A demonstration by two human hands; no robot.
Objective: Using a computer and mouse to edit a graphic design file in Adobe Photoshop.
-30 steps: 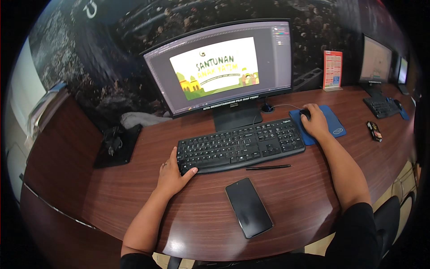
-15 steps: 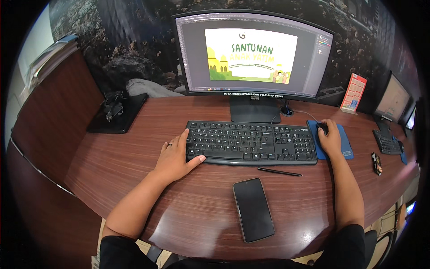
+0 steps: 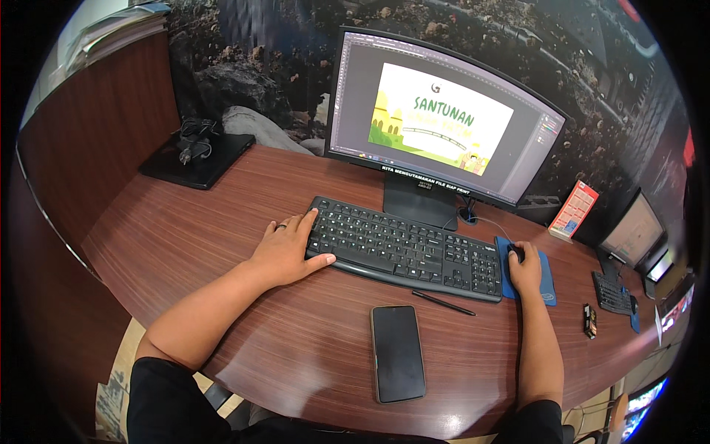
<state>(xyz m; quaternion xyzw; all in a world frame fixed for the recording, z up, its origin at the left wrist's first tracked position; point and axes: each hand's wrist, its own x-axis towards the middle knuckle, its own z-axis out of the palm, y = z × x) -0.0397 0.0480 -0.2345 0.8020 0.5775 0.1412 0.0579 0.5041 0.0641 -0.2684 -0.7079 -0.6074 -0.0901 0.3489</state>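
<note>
My left hand (image 3: 285, 253) lies at the left end of a black keyboard (image 3: 399, 250), fingers extended, thumb stretched along its front edge and fingertips on the leftmost keys. It holds nothing. Over on the right, my right hand (image 3: 526, 274) is wrapped over a dark computer mouse (image 3: 515, 253), mostly covered by the fingers, on a blue mouse pad (image 3: 548, 283). Behind the keyboard a black monitor (image 3: 451, 111) displays a green and yellow banner design in an editing window. A black pen (image 3: 444, 303) and a dark-screened smartphone (image 3: 398, 355) lie in front of the keyboard.
A flat black device (image 3: 222, 157) with a coiled cable (image 3: 196, 137) sits at the back left beside a wooden partition (image 3: 96, 103). A red and white desk calendar (image 3: 573, 209) stands back right. Farther right are a small black box (image 3: 589, 321), a second keyboard (image 3: 612, 293) and another monitor (image 3: 634, 228).
My view has tilted, so the desk and monitor now slant down to the right. Both hands keep their places, the left at the keyboard's end and the right on the mouse.
</note>
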